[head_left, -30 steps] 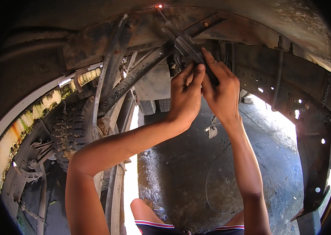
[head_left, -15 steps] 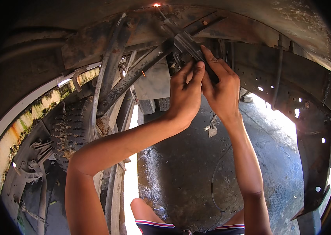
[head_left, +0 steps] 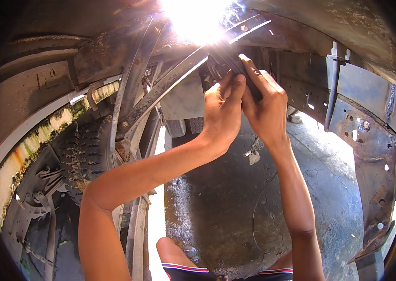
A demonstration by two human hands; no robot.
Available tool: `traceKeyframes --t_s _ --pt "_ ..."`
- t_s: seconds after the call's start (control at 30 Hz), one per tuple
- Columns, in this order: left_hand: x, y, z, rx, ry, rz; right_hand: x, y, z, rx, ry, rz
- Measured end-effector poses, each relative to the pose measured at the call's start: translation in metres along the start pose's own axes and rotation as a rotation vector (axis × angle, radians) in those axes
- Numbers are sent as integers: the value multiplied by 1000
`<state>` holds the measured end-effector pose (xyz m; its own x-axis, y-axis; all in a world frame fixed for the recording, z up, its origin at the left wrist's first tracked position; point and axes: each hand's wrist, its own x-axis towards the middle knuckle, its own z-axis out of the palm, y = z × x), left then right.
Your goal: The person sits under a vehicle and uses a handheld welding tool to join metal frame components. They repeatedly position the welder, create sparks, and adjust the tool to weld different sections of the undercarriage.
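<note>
Overhead, my left hand (head_left: pixel 221 112) and my right hand (head_left: pixel 266 103) are both closed around a dark welding electrode holder (head_left: pixel 226 61). It slants up to the left, with my right fingers laid along its side. A blinding white welding arc (head_left: pixel 195 18) burns at its upper end. Glare hides the electrode and the spot it meets on the rusty steel beam (head_left: pixel 99 54). Just below the arc, a diagonal steel brace (head_left: pixel 165 86) runs down to the left.
A muddy tyre (head_left: pixel 85 154) and a mossy, rusted panel edge (head_left: pixel 43 136) lie to the left. At the right stands a perforated steel frame rail (head_left: pixel 362 136). Beneath my arms, a thin cable (head_left: pixel 254 220) crosses the stained concrete floor (head_left: pixel 212 206).
The small orange glow at the electrode's tip has become a large white arc, lighting up the surrounding steel. Both hands and the holder stay nearly in place.
</note>
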<state>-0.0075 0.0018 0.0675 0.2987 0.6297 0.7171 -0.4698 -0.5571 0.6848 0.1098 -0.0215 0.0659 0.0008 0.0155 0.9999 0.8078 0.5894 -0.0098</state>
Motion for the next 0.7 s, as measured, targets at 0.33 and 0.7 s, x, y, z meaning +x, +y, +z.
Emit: traceKeyframes --t_s 0.33,0.7 --pt "-5 7 3 22 -6 24 -2 0 1 -23 -18 56" --pt "-33 1 20 31 9 -70 -35 -7 -10 120 59 224"
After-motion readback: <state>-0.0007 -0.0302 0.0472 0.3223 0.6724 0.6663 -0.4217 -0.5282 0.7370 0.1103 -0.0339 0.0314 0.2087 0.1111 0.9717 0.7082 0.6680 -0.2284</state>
